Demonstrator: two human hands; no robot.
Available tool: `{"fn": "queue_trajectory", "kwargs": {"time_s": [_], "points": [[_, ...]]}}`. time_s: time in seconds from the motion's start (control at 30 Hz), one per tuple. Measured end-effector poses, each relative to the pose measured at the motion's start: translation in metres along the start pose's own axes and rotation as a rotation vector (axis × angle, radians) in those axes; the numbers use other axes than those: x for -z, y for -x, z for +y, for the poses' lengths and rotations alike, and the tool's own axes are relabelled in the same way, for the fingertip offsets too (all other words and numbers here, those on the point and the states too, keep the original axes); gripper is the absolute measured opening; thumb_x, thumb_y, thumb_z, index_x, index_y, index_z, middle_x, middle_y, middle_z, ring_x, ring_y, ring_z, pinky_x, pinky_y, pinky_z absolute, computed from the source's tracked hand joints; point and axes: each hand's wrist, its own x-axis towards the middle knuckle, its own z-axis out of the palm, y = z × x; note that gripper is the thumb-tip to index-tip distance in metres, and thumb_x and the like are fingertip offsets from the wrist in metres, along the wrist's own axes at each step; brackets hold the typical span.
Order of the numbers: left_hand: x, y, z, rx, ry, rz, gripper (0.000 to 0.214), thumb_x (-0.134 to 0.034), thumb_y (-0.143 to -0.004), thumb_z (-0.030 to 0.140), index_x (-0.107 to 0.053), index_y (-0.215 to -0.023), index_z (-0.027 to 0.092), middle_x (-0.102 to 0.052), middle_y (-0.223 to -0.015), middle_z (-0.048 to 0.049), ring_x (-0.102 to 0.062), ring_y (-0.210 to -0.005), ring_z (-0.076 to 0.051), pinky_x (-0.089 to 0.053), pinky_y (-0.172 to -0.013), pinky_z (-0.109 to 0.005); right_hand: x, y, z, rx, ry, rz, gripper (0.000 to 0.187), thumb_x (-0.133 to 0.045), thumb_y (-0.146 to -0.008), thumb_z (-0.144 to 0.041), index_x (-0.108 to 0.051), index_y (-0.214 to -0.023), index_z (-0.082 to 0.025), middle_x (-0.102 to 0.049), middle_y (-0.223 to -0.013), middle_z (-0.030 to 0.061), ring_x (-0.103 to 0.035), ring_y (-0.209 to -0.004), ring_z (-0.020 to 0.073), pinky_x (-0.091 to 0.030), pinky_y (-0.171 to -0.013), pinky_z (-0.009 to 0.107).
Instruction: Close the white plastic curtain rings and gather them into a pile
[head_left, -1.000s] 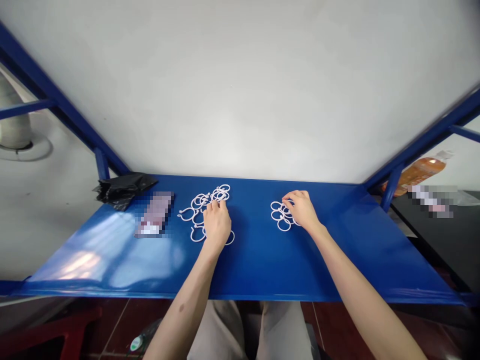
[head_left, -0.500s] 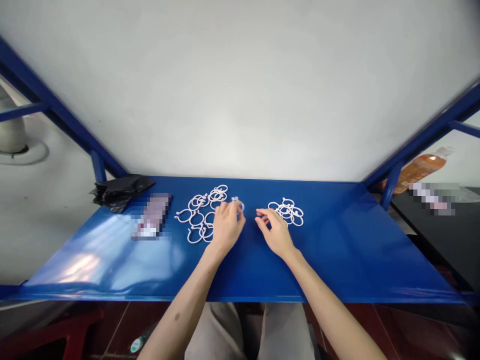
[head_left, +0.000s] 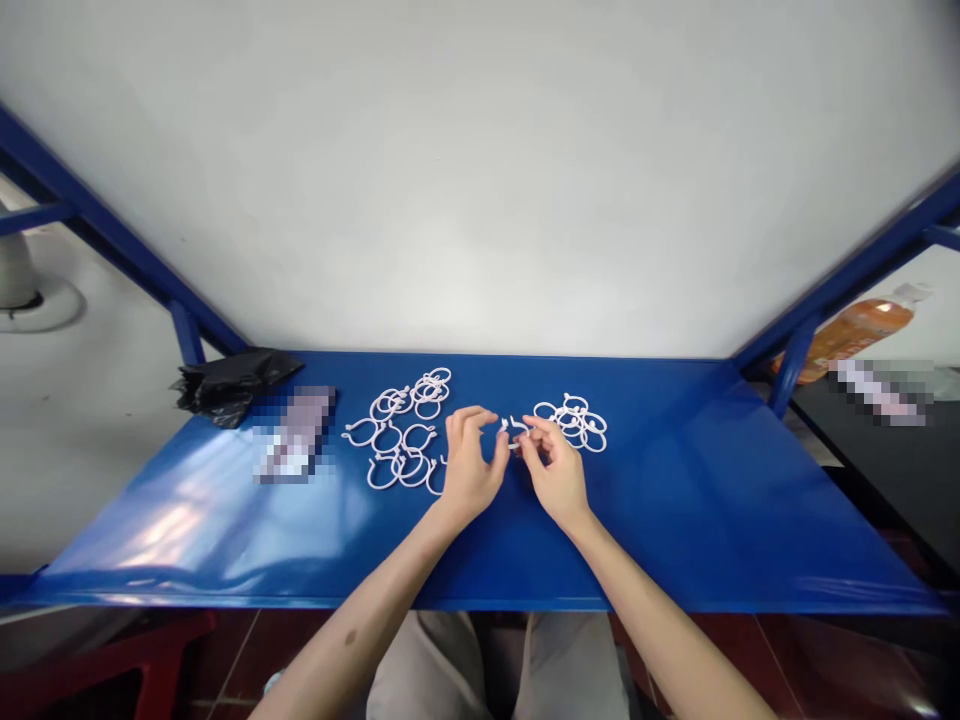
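Between my two hands, above the blue tabletop, is a white curtain ring (head_left: 514, 446) with a gap at its top and small knobs at the ends. My right hand (head_left: 556, 470) pinches its right side with thumb and fingers. My left hand (head_left: 474, 465) curls around its left end, thumb and forefinger close against it; the exact contact is partly hidden. Left of my left hand lies a loose spread of several white curtain rings (head_left: 386, 438), many of them with open ends. A tighter cluster of similar rings (head_left: 594, 424) lies just beyond my right hand.
The blue tabletop (head_left: 697, 500) meets a pale wall at the back, with blue metal bars on both sides. A crumpled black plastic bag (head_left: 232, 385) and a blurred flat object (head_left: 300, 430) lie at the left. An orange bottle (head_left: 862, 330) rests on a dark surface at the right.
My left hand has moved right with a ring from beside the left spread. My right hand has closed on the ring's other side, and both hands now meet in the middle.
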Motion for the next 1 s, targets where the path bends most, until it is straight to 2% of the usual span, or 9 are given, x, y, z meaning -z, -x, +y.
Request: {"fn": "queue_trajectory", "kwargs": {"time_s": [0.1, 0.2, 0.37, 0.57, 0.63, 0.73, 0.87, 0.93, 1.0], "points": [[0.002, -0.006, -0.004, 0.178, 0.130, -0.179, 0.013, -0.053, -0.098, 0.028, -0.062, -0.104, 0.021, -0.072, -0.097, -0.0055, -0.068, -0.087, -0.018, -0.053, -0.076, -0.030, 0.001, 0.001, 0.003, 0.031, 0.036, -0.031, 0.027, -0.056, -0.097, -0.033, -0.065, -0.121, -0.025, -0.071, -0.085, 0.0008, -0.071, -0.075, 0.0171, -0.060, -0.077, 0.032], [0.004, -0.008, -0.007, 0.235, 0.233, -0.298, 0.018, -0.049, -0.100, 0.031, -0.063, -0.107, 0.022, -0.075, -0.089, -0.0022, -0.071, -0.081, -0.016, -0.054, -0.077, -0.028, 0.001, 0.002, 0.005, 0.075, 0.106, -0.048, 0.027, -0.054, -0.098, -0.033, -0.067, -0.119, -0.025, -0.071, -0.086, 0.0016, -0.069, -0.074, 0.0171, -0.060, -0.075, 0.032], [0.007, -0.002, -0.006, 0.174, 0.179, -0.367, 0.016, -0.042, -0.103, 0.029, -0.057, -0.107, 0.023, -0.072, -0.087, -0.0001, -0.069, -0.075, -0.014, -0.051, -0.072, -0.025, 0.002, 0.006, 0.008, 0.103, 0.138, -0.060, 0.023, -0.052, -0.099, -0.033, -0.069, -0.114, -0.026, -0.075, -0.090, 0.0030, -0.071, -0.074, 0.0184, -0.059, -0.069, 0.031], [0.005, 0.002, -0.005, 0.084, -0.027, -0.443, 0.020, -0.035, -0.103, 0.023, -0.055, -0.104, 0.023, -0.070, -0.089, -0.0016, -0.067, -0.077, -0.016, -0.049, -0.070, -0.027, 0.008, 0.008, 0.016, 0.124, 0.162, -0.134, 0.019, -0.052, -0.101, -0.034, -0.068, -0.103, -0.025, -0.077, -0.101, 0.0049, -0.073, -0.076, 0.0200, -0.059, -0.065, 0.031], [0.004, 0.000, -0.006, 0.058, -0.073, -0.463, 0.022, -0.035, -0.103, 0.021, -0.057, -0.106, 0.023, -0.070, -0.094, -0.0028, -0.067, -0.081, -0.016, -0.049, -0.072, -0.027, 0.011, 0.005, 0.015, 0.145, 0.178, -0.154, 0.018, -0.053, -0.101, -0.034, -0.068, -0.103, -0.025, -0.077, -0.096, 0.0038, -0.073, -0.076, 0.0194, -0.059, -0.069, 0.032], [0.002, -0.002, -0.007, 0.017, -0.150, -0.464, 0.026, -0.036, -0.103, 0.019, -0.061, -0.108, 0.024, -0.069, -0.102, -0.0044, -0.066, -0.090, -0.017, -0.050, -0.078, -0.028, 0.013, -0.002, 0.011, 0.175, 0.220, -0.094, 0.016, -0.057, -0.099, -0.035, -0.068, -0.103, -0.024, -0.074, -0.098, 0.0050, -0.071, -0.080, 0.0190, -0.058, -0.072, 0.032], [0.001, -0.002, -0.006, -0.057, -0.145, -0.516, 0.028, -0.037, -0.104, 0.021, -0.065, -0.104, 0.023, -0.069, -0.097, -0.0051, -0.063, -0.093, -0.019, -0.051, -0.081, -0.031, 0.015, -0.006, 0.008, 0.192, 0.203, -0.130, 0.019, -0.058, -0.098, -0.035, -0.068, -0.110, -0.025, -0.071, -0.103, 0.0055, -0.068, -0.079, 0.0177, -0.058, -0.074, 0.033], [0.002, -0.004, -0.007, -0.064, -0.102, -0.523, 0.026, -0.039, -0.105, 0.026, -0.065, -0.107, 0.022, -0.071, -0.095, -0.0046, -0.063, -0.094, -0.020, -0.052, -0.083, -0.033, 0.019, -0.010, 0.007, 0.201, 0.205, -0.174, 0.017, -0.057, -0.099, -0.035, -0.070, -0.103, -0.025, -0.071, -0.099, 0.0047, -0.067, -0.080, 0.0181, -0.057, -0.075, 0.034], [0.005, -0.008, -0.012, -0.031, -0.101, -0.458, 0.025, -0.045, -0.104, 0.032, -0.065, -0.116, 0.022, -0.073, -0.100, -0.0050, -0.063, -0.099, -0.022, -0.052, -0.090, -0.036, 0.026, -0.019, 0.008, 0.191, 0.238, -0.131, 0.018, -0.059, -0.097, -0.038, -0.070, -0.094, -0.025, -0.072, -0.093, 0.0043, -0.067, -0.079, 0.0192, -0.056, -0.075, 0.035]]}}
